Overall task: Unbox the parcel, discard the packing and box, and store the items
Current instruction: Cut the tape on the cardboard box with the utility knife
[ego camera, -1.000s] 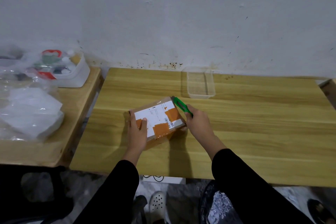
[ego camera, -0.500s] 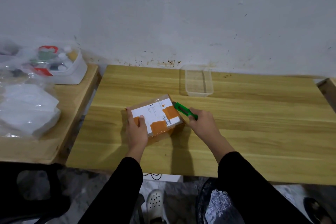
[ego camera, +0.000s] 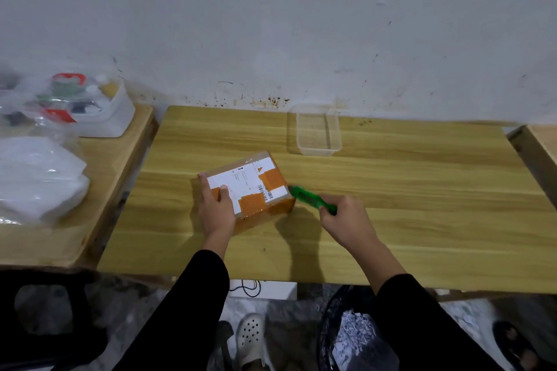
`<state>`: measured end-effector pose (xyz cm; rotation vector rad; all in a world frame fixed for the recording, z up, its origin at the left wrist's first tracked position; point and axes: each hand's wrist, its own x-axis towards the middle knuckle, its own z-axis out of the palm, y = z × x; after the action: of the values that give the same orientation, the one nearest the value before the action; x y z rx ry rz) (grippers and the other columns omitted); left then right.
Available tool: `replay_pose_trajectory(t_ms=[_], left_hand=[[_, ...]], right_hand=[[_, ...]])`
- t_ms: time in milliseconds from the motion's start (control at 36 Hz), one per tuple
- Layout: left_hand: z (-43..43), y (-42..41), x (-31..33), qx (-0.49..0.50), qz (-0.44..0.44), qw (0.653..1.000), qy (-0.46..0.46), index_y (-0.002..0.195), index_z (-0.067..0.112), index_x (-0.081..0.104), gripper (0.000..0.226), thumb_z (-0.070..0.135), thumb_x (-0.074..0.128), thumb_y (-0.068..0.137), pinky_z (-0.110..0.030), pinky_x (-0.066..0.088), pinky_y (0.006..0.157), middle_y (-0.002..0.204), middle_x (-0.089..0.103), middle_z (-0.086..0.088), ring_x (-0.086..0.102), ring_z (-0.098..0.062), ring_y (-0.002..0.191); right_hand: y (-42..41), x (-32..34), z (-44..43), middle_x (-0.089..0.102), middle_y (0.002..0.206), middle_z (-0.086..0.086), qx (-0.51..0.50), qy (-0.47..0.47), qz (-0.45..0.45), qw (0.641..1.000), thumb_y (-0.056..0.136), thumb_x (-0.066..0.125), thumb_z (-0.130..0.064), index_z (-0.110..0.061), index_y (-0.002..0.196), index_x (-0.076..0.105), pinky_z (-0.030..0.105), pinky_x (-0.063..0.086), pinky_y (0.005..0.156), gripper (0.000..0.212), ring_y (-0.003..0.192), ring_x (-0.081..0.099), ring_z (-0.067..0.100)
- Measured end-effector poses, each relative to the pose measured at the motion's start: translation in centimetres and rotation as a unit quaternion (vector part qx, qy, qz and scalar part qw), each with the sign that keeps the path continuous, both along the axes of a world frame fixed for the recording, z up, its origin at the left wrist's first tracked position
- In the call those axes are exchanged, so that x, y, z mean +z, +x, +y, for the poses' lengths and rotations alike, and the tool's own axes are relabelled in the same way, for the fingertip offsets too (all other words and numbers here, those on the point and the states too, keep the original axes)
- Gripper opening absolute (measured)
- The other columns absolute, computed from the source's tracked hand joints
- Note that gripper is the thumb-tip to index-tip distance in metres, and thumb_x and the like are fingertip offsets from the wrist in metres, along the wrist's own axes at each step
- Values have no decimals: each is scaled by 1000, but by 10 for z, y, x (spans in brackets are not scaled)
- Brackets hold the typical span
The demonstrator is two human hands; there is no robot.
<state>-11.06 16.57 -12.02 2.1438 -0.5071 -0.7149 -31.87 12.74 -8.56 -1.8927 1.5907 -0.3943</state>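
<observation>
A small cardboard parcel (ego camera: 256, 187) with a white label and orange tape lies on the wooden table (ego camera: 391, 205), left of centre. My left hand (ego camera: 215, 211) presses on its near left corner, thumb on top. My right hand (ego camera: 346, 223) grips a green box cutter (ego camera: 312, 199) whose tip touches the parcel's right edge near the front corner. The parcel's flaps are still taped down.
A clear plastic tub (ego camera: 316, 129) stands at the back of the table near the wall. On the left side table (ego camera: 90, 220) sit a white bin of small items (ego camera: 99, 111) and white plastic bags (ego camera: 39, 178). A bin with a black liner (ego camera: 355, 337) stands under the table.
My right hand has drawn the green cutter along the parcel's right edge from the far corner toward the near one. The left hand stays on the parcel.
</observation>
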Motion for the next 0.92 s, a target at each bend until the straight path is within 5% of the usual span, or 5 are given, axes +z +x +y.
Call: replay_pose_trajectory(t_ms=[194,306,528,667,917], left_hand=[[5,-3,7,-24,-17,1000,-1,150,25,8,58,31,36,99,-33,35,92,148,31,-16,37,-33,129],[9,-1,15,-76,-126,989,19,148,8,19,56,24,40,98,-31,20,109,156,8,-20,12,-30,143],[-16,38,0,-365,-317,872,79,147,17,25,48,21,32,100,-38,15,118,157,16,-11,10,-24,145],[-26,46,-2,-398,-375,825,145,148,28,17,48,29,26,101,-37,23,112,152,26,-8,23,-24,139],[-30,12,5,-295,-342,863,225,148,26,16,51,37,26,99,-41,31,100,134,38,-19,37,-34,121]], right_hand=[[-11,0,9,68,67,12,-60,-31,-29,997,85,52,-13,-17,117,64,24,33,40,34,45,50,20],[-8,-2,9,68,67,13,-124,-32,-96,987,87,51,-11,-12,121,60,23,31,38,35,40,43,14],[3,-7,0,67,73,8,-140,-12,-120,983,89,50,-12,-13,125,56,19,31,34,36,41,42,11],[7,-12,-6,66,75,9,-147,-4,-129,981,90,50,-13,-14,126,56,24,32,40,36,43,44,12],[15,-13,-2,60,62,6,-161,-2,-159,974,90,52,-13,-10,125,55,28,39,40,35,43,45,15]])
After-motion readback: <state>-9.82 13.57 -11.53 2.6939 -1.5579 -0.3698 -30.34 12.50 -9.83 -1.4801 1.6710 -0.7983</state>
